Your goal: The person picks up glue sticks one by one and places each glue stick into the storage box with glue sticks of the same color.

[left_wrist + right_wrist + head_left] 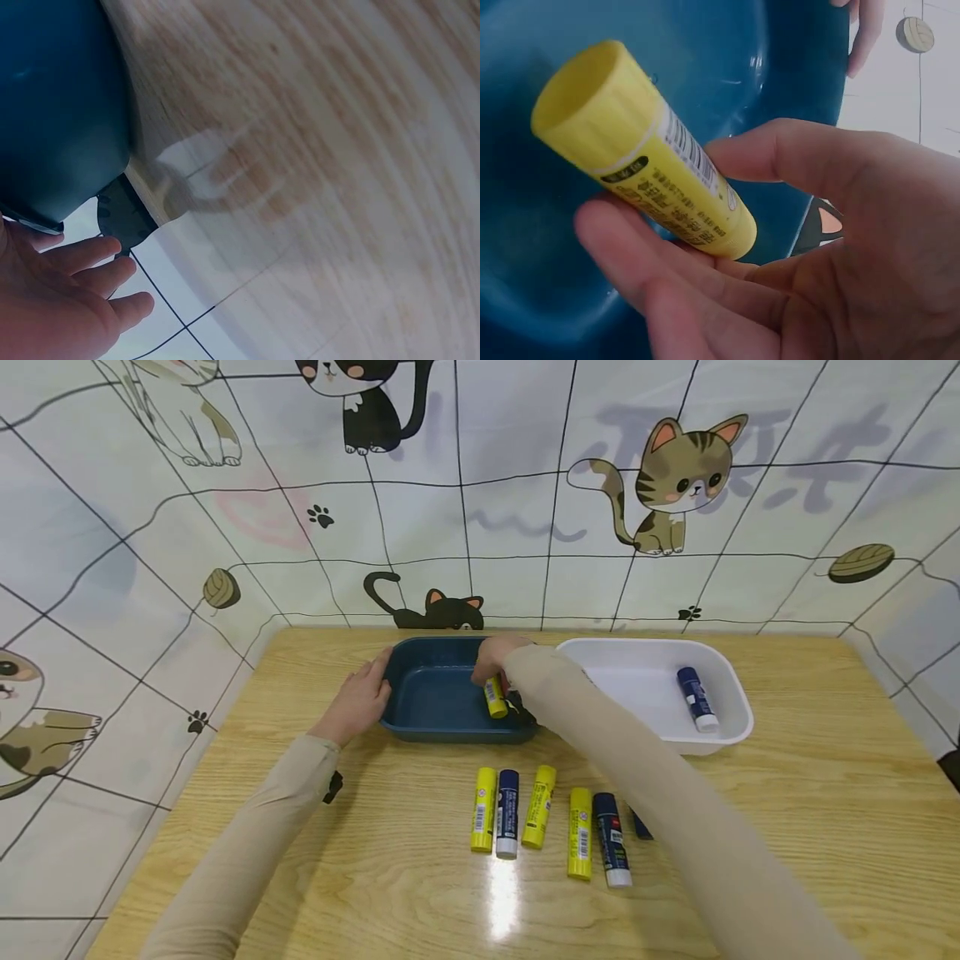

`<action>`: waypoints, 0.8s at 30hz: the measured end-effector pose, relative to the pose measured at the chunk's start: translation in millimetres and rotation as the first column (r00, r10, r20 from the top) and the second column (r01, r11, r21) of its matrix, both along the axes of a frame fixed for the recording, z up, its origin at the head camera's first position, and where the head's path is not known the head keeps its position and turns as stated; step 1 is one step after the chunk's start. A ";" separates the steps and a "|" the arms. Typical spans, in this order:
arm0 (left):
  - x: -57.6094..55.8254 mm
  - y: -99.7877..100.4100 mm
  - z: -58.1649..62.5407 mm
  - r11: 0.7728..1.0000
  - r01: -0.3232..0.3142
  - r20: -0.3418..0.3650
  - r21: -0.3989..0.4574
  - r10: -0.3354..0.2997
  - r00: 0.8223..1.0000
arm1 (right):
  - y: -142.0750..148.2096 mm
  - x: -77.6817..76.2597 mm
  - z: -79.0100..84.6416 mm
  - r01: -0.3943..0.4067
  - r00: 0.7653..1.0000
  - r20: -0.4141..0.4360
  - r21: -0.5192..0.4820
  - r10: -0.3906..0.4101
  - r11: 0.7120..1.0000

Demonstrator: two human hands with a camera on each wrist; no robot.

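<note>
In the head view my right hand [498,658] is over the right end of a dark blue tray [457,733]. It holds a yellow glue stick [660,154] between thumb and fingers, tilted above the tray floor in the right wrist view. My left hand [362,697] rests against the tray's left rim, its fingers fairly straight; the left wrist view shows these fingers [97,262] beside the tray's outer wall. On the table in front lie several more glue sticks, among them a yellow one [483,810] and a navy one with a white cap [507,814].
Right of the blue tray stands a white tray [729,742] holding one navy glue stick [697,699]. My right sleeve [637,735] crosses over its left part and partly hides another navy stick [642,827]. A cat-patterned cloth [510,527] hangs behind the wooden table [360,877].
</note>
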State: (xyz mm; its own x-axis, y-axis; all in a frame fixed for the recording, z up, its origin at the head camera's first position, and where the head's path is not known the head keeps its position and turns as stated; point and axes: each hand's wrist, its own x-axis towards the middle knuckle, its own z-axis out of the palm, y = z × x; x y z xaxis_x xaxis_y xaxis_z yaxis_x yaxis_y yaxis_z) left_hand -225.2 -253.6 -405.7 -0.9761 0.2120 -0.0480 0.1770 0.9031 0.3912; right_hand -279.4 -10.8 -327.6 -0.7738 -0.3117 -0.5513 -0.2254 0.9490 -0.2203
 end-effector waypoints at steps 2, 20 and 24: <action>-0.9 1.5 -0.6 1.000 0.006 0.001 -0.005 -0.006 1.000 | -4.3 -8.0 -4.2 0.017 0.999 0.049 0.038 -0.019 0.999; -1.2 5.4 -3.3 1.000 0.008 -0.004 -0.020 -0.008 1.000 | 2.9 -12.1 -19.6 0.082 0.990 0.119 -0.067 -0.073 0.994; -1.9 3.1 -2.2 1.000 0.004 -0.007 -0.025 -0.004 1.000 | 8.6 -4.7 -10.2 0.052 0.996 0.072 -0.076 -0.047 0.996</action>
State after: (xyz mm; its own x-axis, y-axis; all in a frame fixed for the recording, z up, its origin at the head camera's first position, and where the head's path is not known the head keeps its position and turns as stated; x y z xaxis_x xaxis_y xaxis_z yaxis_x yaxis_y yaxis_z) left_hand -227.1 -250.5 -407.9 -0.9757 0.2144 -0.0461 0.1832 0.9121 0.3668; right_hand -284.1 -2.2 -337.9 -0.7499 -0.3179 -0.5802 -0.1601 0.9381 -0.3071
